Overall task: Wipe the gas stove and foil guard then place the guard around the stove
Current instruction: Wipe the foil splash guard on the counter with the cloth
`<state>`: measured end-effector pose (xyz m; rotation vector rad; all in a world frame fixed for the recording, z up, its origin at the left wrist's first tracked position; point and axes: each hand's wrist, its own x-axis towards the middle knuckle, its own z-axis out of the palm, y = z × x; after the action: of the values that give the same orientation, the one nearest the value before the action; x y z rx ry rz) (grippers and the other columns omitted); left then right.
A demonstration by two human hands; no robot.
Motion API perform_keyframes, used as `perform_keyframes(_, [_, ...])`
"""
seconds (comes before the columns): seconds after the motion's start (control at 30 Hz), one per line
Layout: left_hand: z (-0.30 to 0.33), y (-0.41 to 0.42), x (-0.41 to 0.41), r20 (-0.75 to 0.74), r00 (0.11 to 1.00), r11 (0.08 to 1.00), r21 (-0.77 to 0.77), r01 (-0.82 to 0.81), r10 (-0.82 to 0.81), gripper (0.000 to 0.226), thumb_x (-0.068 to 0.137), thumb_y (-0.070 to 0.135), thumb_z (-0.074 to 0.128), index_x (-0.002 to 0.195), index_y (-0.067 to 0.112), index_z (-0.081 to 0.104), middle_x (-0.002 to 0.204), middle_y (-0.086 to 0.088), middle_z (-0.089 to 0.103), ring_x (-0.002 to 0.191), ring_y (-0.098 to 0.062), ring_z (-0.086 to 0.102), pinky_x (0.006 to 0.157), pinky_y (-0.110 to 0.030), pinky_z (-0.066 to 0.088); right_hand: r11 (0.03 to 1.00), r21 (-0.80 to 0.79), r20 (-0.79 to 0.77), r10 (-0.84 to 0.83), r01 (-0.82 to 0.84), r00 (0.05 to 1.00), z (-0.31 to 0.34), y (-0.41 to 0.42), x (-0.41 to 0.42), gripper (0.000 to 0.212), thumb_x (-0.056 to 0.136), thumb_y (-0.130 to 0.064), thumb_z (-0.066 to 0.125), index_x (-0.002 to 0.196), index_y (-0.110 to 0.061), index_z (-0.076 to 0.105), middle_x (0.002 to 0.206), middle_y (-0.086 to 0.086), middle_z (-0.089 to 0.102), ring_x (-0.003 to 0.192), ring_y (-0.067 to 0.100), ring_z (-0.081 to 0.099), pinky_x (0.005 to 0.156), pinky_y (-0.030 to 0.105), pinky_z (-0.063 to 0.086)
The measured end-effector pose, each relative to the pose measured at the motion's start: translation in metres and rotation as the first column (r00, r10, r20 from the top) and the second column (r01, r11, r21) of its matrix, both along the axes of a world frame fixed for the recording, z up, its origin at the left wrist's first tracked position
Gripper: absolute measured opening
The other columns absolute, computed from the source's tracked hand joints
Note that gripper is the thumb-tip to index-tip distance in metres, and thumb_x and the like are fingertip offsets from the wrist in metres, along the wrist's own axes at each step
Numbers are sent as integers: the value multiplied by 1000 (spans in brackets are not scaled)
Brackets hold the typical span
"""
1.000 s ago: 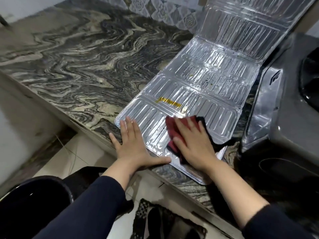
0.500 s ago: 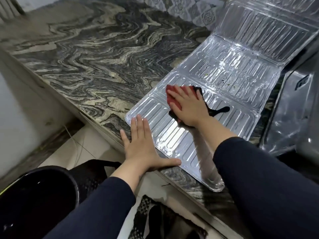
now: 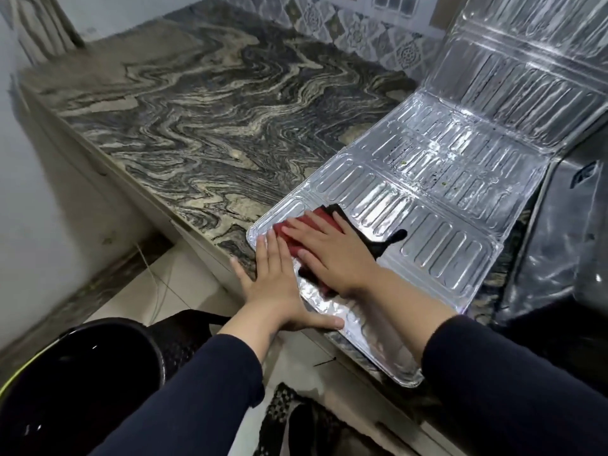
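Note:
A ribbed silver foil guard (image 3: pixel 437 179) lies unfolded on the marble counter, its far panel leaning up against the tiled wall. Small dark and green specks dot its middle panel. My right hand (image 3: pixel 332 255) presses flat on a red and black cloth (image 3: pixel 378 240) at the near left corner of the guard. My left hand (image 3: pixel 276 284) lies flat with fingers spread on the guard's near edge, touching the cloth's left side. The dark gas stove (image 3: pixel 566 245) stands at the right, cut off by the frame edge.
The swirled grey marble counter (image 3: pixel 210 126) stretches away to the left and back. A black bucket (image 3: pixel 75 383) stands on the tiled floor below my left arm, beside a dark woven mat (image 3: pixel 289 422). A white wall closes the left side.
My right hand has slid the cloth from the panel's middle toward its near left corner, up against my left hand. The left hand stays on the guard's edge.

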<state>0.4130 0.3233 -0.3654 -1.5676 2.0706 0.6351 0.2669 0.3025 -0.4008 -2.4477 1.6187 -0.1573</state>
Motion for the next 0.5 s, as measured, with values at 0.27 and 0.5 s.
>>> perform_keyframes(0.27, [2,-8,1,92,995,999,10,44,-45,165,27,101,41,134,6,-41,141,-11,-51,128,-28,-49,96,-74,-24,907,-2,-55,-420,420,906,4,-65,-84,59,90,-57,16,147,-40,18,159,-9,16,147,21,7,116,54,-1])
perform_keyframes(0.5, [9,-31,3,10,999,999,-29,-32,32,149,44,100,32,140,8,-33,145,-11,-45,133,-29,-43,100,-68,-23,855,57,-76,-511,516,856,6,-56,-55,56,97,-51,17,150,-36,8,161,-8,2,148,23,-3,116,54,-4])
